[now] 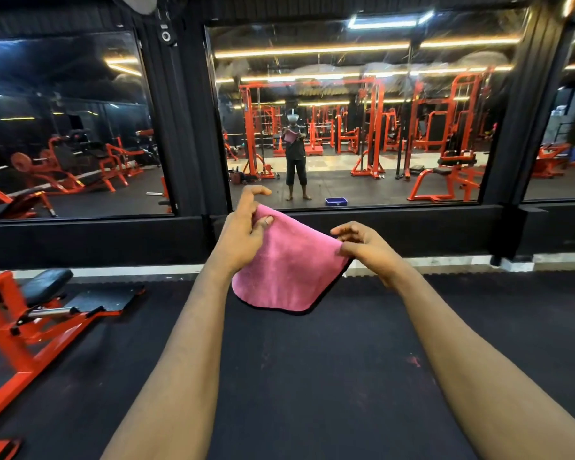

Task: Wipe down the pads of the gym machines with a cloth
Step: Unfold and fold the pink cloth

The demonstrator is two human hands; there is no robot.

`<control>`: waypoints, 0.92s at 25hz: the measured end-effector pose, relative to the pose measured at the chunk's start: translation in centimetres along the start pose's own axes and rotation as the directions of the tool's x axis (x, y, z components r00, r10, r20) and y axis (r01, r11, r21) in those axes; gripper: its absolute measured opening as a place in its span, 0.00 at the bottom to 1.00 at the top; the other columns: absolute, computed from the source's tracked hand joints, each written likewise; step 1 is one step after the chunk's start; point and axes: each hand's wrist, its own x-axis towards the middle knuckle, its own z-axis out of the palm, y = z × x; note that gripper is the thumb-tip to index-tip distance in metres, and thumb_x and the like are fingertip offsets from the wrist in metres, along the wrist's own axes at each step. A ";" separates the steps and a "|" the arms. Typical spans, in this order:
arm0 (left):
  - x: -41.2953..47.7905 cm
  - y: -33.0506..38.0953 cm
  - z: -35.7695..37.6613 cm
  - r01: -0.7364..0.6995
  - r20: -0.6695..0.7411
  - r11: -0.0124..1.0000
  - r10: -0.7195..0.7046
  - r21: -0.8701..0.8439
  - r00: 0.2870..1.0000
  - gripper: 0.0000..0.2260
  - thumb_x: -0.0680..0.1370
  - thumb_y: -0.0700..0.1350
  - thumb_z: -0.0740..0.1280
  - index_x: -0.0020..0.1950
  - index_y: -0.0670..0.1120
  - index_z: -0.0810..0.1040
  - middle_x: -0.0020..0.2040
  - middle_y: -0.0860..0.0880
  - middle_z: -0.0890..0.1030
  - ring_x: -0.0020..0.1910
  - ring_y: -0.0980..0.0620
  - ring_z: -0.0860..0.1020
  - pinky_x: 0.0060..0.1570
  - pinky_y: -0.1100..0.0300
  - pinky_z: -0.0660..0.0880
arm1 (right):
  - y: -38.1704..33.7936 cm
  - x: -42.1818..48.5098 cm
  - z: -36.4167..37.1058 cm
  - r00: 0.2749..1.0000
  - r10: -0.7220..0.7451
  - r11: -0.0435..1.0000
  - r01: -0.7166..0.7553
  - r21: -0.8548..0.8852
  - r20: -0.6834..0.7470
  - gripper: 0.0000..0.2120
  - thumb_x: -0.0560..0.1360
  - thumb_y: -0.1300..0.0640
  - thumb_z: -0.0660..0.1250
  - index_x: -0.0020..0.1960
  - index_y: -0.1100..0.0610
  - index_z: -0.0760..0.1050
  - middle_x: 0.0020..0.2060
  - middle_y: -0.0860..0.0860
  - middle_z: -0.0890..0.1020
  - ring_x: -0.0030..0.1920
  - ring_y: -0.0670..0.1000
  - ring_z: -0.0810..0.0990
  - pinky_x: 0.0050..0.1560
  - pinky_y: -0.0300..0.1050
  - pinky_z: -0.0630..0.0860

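Head view: wiping hasn't started by the look of it. The left hand [243, 234] and right hand [365, 247] each pinch a top corner of the pink cloth [286, 273], spread in the air between them, well apart from the nearest pad [45, 285] (black, on an orange machine [10, 327], lower left). Black rubbery floor [312, 376], mirrors [346, 127] ahead.

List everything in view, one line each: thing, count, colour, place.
cloth: 1, pink with dark edging, held up at centre
machine: 1, orange frame, on the floor at lower left
seat pad: 1, black, on that machine
mirrors: 3 panels, black-framed, along the far wall, reflecting more orange machines
tray: 1, blue, reflected low in the middle mirror
floor: 1, black, underfoot
left hand: 1, grips the cloth's upper left edge
right hand: 1, pinches the cloth's right corner
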 end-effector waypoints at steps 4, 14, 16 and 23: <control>0.8 0.5 -1.7 -0.075 0.211 0.997 0.077 -0.016 0.975 0.17 0.82 0.42 0.65 0.65 0.61 0.69 0.35 0.50 0.74 0.37 0.53 0.75 0.44 0.56 0.75 | -2.4 0.3 4.8 0.954 -0.078 0.994 0.098 -0.056 0.290 0.21 0.74 0.55 0.77 0.65 0.53 0.77 0.57 0.50 0.84 0.57 0.47 0.83 0.57 0.42 0.81; -4.3 -13.9 -8.9 0.284 0.303 0.958 -0.283 0.042 0.910 0.13 0.79 0.53 0.69 0.46 0.44 0.77 0.39 0.46 0.80 0.38 0.55 0.77 0.44 0.48 0.76 | -3.1 4.4 15.5 0.980 -0.052 0.998 0.046 0.037 0.192 0.11 0.76 0.56 0.71 0.53 0.62 0.77 0.46 0.56 0.84 0.47 0.54 0.84 0.54 0.59 0.80; -4.2 -15.2 -10.4 0.224 0.200 0.969 -0.241 0.104 0.950 0.11 0.81 0.50 0.68 0.42 0.45 0.74 0.34 0.50 0.74 0.33 0.58 0.70 0.36 0.57 0.69 | -2.4 5.5 17.8 0.976 0.009 0.996 -0.029 0.086 0.218 0.15 0.74 0.54 0.74 0.57 0.60 0.79 0.51 0.55 0.86 0.52 0.56 0.86 0.59 0.60 0.80; -1.2 -25.1 -14.7 0.227 0.134 0.968 -0.241 0.109 0.961 0.06 0.79 0.52 0.70 0.44 0.52 0.80 0.38 0.52 0.81 0.36 0.55 0.78 0.37 0.58 0.74 | 0.5 13.6 28.2 0.940 0.016 0.968 -0.099 0.229 0.341 0.14 0.77 0.56 0.74 0.60 0.60 0.81 0.53 0.58 0.86 0.56 0.60 0.85 0.61 0.60 0.80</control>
